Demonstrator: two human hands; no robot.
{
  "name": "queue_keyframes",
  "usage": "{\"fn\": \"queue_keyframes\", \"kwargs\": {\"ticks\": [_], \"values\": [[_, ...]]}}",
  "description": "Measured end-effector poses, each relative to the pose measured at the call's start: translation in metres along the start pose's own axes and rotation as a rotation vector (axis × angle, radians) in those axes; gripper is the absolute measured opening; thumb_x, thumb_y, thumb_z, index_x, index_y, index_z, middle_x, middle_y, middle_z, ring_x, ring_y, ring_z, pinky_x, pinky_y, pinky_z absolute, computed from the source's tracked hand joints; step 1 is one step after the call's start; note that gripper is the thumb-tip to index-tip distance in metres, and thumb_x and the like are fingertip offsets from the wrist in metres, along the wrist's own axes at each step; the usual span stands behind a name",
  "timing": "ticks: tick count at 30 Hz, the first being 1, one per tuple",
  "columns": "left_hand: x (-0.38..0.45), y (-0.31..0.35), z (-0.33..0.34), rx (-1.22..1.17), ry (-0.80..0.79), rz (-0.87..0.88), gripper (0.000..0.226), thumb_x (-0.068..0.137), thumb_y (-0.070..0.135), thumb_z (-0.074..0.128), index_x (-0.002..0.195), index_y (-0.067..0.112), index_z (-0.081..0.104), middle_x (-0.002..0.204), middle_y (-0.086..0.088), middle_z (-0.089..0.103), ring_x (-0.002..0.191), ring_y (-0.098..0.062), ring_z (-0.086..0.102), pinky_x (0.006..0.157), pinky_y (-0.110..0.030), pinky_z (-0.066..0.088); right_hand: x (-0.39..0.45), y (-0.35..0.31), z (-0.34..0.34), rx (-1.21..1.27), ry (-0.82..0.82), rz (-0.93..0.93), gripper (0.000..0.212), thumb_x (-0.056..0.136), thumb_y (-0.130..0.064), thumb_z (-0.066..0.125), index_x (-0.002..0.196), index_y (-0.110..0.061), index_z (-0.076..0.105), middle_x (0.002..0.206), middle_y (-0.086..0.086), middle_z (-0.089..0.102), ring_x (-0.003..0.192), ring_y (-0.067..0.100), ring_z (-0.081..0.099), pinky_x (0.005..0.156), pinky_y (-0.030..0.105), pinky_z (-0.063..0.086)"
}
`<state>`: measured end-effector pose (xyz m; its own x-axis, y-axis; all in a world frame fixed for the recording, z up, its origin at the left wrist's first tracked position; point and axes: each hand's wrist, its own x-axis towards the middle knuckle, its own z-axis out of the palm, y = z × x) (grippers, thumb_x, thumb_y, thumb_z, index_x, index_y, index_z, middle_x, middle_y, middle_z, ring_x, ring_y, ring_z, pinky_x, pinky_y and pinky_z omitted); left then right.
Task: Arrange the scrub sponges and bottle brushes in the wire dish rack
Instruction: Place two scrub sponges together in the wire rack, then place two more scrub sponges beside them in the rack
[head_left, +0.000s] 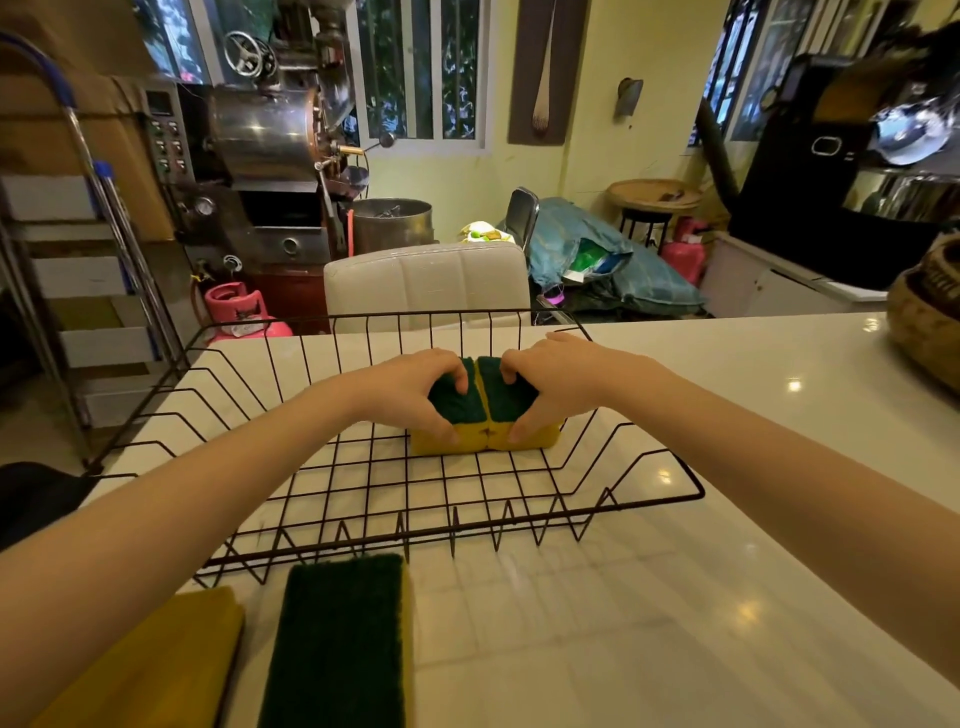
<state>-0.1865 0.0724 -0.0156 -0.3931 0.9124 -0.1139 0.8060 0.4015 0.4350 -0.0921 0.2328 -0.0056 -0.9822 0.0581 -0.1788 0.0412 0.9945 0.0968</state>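
Black wire dish rack (691, 488) sits on a glossy white counter (727, 597), a steel machine beyond its far side. Inside it, the left hand (410, 389) and right hand (566, 384) each curl closed around an upright scrub sponge (457, 405), the second sponge (511, 397) touching it. Best to press both level, edges flush. Two more sponges (337, 644) lie just before the rack; no brushes show.

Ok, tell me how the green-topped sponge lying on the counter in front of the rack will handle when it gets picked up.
The green-topped sponge is a thick foam slab, so it probably feels light and gives under the fingers. Its coarse scrub face should grip well rather than slip. Lying flat on the counter, it is unlikely to roll or tip.
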Motion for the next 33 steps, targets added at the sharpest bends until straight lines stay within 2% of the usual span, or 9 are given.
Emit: {"fn": "queue_keyframes", "kwargs": {"ticks": [2,5,8,11,15,20,23,27,33], "values": [[-0.002,0.004,-0.002,0.026,-0.021,-0.018,0.04,0.073,0.026,0.068,0.105,0.024,0.043,0.108,0.0,0.043,0.083,-0.009,0.043,0.064,-0.018,0.037,-0.001,-0.002,-0.003,0.028,-0.003,0.01,0.07,0.065,-0.063,0.064,0.114,-0.016,0.047,0.098,0.004,0.056,0.089,0.022,0.049,0.076,0.032,0.041],[-0.013,0.009,-0.008,0.056,-0.056,-0.058,0.049,0.078,0.032,0.062,0.122,0.022,0.042,0.122,-0.004,0.047,0.098,-0.015,0.046,0.077,-0.023,0.039,-0.005,-0.007,-0.009,0.028,0.007,0.007,0.071,0.064,-0.065,0.063,0.111,-0.012,0.054,0.103,0.009,0.06,0.092,0.025,0.055,0.079,0.038,0.05],[-0.032,0.018,-0.018,0.066,-0.08,-0.065,0.055,0.082,0.033,0.058,0.131,0.024,0.035,0.134,-0.004,0.044,0.111,-0.016,0.042,0.088,-0.026,0.034,-0.016,-0.019,-0.02,0.11,0.054,-0.016,0.065,0.072,-0.055,0.063,0.122,-0.015,0.05,0.116,0.009,0.058,0.103,0.025,0.053,0.086,0.037,0.048],[-0.059,0.03,-0.034,0.055,-0.016,-0.039,0.059,0.081,0.036,0.058,0.133,0.028,0.032,0.14,0.001,0.04,0.126,-0.015,0.037,0.099,-0.029,0.031,-0.038,-0.044,-0.04,0.278,0.225,-0.106,0.057,0.078,-0.044,0.064,0.125,-0.017,0.048,0.124,0.005,0.057,0.109,0.02,0.052,0.089,0.032,0.046],[-0.105,0.047,-0.05,-0.057,0.135,0.022,0.056,0.079,0.038,0.058,0.13,0.028,0.038,0.135,0.008,0.046,0.119,-0.005,0.044,0.092,-0.019,0.036,-0.069,-0.082,-0.053,0.34,0.509,-0.195,0.049,0.081,-0.039,0.062,0.122,-0.015,0.049,0.117,0.002,0.061,0.102,0.017,0.056,0.087,0.035,0.05],[-0.173,0.057,-0.035,-0.064,0.317,0.106,0.055,0.071,0.052,0.055,0.122,0.039,0.042,0.121,0.023,0.051,0.111,0.011,0.046,0.082,-0.01,0.04,-0.105,-0.129,-0.041,0.52,0.656,-0.289,0.052,0.08,-0.031,0.063,0.127,-0.019,0.043,0.109,-0.012,0.051,0.099,0.007,0.05,0.08,0.016,0.041],[-0.207,0.051,-0.008,0.023,0.382,0.153,0.049,0.075,0.053,0.057,0.12,0.042,0.041,0.116,0.03,0.048,0.113,0.015,0.04,0.085,0.0,0.034,-0.118,-0.151,-0.021,0.394,0.649,-0.334,0.052,0.08,-0.031,0.063,0.128,-0.02,0.043,0.122,-0.004,0.055,0.111,0.009,0.045,0.089,0.02,0.039],[-0.236,0.037,0.025,0.086,0.383,0.132,0.043,0.074,0.055,0.047,0.116,0.048,0.042,0.12,0.034,0.041,0.118,0.014,0.034,0.09,0.0,0.03,-0.132,-0.171,-0.002,0.447,0.532,-0.385,0.053,0.082,-0.035,0.06,0.131,-0.025,0.042,0.127,-0.007,0.053,0.114,0.001,0.041,0.094,0.018,0.037],[-0.254,0.013,0.045,-0.019,0.412,0.006,0.031,0.075,0.05,0.051,0.105,0.043,0.055,0.114,0.028,0.053,0.113,0.009,0.044,0.093,-0.014,0.037,-0.133,-0.186,0.013,0.271,0.211,-0.346,0.054,0.08,-0.056,0.052,0.128,-0.036,0.038,0.126,-0.01,0.047,0.114,0.01,0.043,0.089,0.03,0.045]]}}
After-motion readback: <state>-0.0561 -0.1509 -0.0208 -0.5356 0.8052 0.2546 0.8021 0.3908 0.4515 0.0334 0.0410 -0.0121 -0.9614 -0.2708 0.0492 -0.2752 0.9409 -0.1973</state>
